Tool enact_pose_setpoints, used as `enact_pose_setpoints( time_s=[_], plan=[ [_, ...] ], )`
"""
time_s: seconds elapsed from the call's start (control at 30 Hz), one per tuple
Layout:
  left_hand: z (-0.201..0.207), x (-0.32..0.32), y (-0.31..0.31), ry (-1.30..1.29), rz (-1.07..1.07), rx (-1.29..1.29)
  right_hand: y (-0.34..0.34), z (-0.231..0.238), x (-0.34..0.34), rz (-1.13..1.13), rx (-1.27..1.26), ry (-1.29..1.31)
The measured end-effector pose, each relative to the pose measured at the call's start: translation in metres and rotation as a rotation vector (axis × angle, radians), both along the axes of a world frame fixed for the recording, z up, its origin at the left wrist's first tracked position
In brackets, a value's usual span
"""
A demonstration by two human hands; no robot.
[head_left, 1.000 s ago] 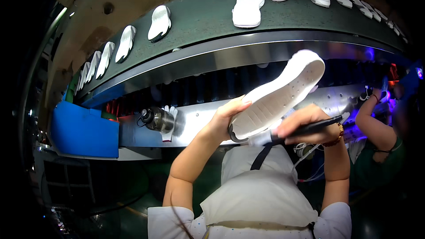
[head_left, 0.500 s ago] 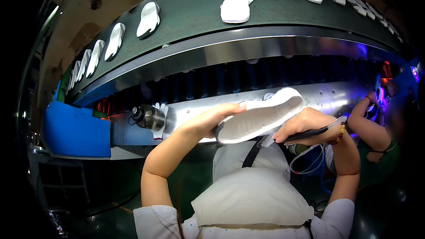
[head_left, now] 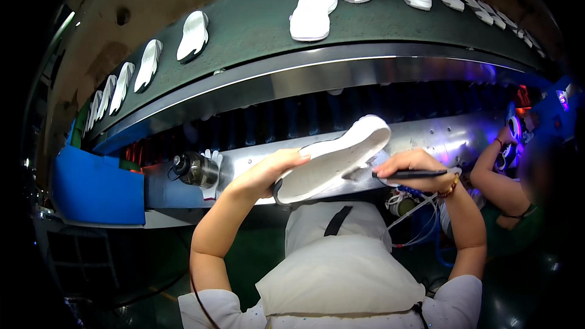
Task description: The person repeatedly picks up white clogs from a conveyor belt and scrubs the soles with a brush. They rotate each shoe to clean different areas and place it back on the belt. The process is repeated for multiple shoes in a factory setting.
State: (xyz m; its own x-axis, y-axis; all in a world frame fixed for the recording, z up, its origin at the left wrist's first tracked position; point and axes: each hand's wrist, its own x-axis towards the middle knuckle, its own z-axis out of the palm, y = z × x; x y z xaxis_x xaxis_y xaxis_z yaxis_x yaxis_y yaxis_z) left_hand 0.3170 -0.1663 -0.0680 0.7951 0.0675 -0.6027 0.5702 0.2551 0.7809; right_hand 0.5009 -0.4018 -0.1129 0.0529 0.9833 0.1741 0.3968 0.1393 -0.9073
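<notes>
A white shoe sole (head_left: 332,161) with a dark heel edge is held up tilted over the metal bench, its hollow inner side toward me. My left hand (head_left: 271,170) is closed round its heel end, thumb over the rim. On the other side my right hand (head_left: 414,164) pinches a brush (head_left: 420,174) with a slim black handle. The brush's blurred tip points at the sole's inner side near its right rim; whether it touches cannot be told.
Beyond the metal rail (head_left: 262,82), a green conveyor belt (head_left: 250,33) carries several white soles (head_left: 314,15). A dark bottle (head_left: 201,169) and a white glove (head_left: 211,192) lie left on the bench. A blue cover (head_left: 97,186) stands farther left. A co-worker's arm (head_left: 493,170) is at right.
The sole and my left hand have shifted left and a little down. My right hand has turned, bringing the brush tip from below the sole to its inner side.
</notes>
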Motion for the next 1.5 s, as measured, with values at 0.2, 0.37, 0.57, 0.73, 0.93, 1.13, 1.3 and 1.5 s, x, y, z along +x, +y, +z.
enact_pose_setpoints(
  time_s=[0.2,0.37,0.57,0.73,0.93,1.13,1.3,1.5],
  plan=[
    [-0.004,-0.007,0.004,-0.029,0.068,-0.035,0.002,-0.007,0.002,-0.092,0.120,0.077],
    [-0.008,-0.011,0.004,-0.159,0.126,-0.022,-0.004,-0.011,-0.010,-0.115,-0.318,0.117],
    [-0.036,0.013,-0.018,-0.206,0.057,-0.049,0.049,0.003,-0.052,-0.376,0.208,-0.028],
    [-0.052,0.022,-0.028,-0.283,0.040,0.117,0.073,-0.003,-0.060,-0.548,-0.023,0.393],
    [-0.067,0.025,-0.030,-0.315,0.081,0.246,0.084,-0.018,-0.050,-0.628,-0.070,0.606],
    [-0.079,0.022,-0.033,-0.253,0.155,0.190,0.088,-0.030,-0.045,-0.667,-0.112,0.663],
    [-0.089,0.023,-0.037,-0.221,0.198,0.145,0.085,-0.036,-0.043,-0.723,-0.162,0.659],
    [-0.093,0.027,-0.051,-0.229,0.285,0.069,0.080,-0.049,-0.039,-0.765,-0.167,0.696]
  ],
)
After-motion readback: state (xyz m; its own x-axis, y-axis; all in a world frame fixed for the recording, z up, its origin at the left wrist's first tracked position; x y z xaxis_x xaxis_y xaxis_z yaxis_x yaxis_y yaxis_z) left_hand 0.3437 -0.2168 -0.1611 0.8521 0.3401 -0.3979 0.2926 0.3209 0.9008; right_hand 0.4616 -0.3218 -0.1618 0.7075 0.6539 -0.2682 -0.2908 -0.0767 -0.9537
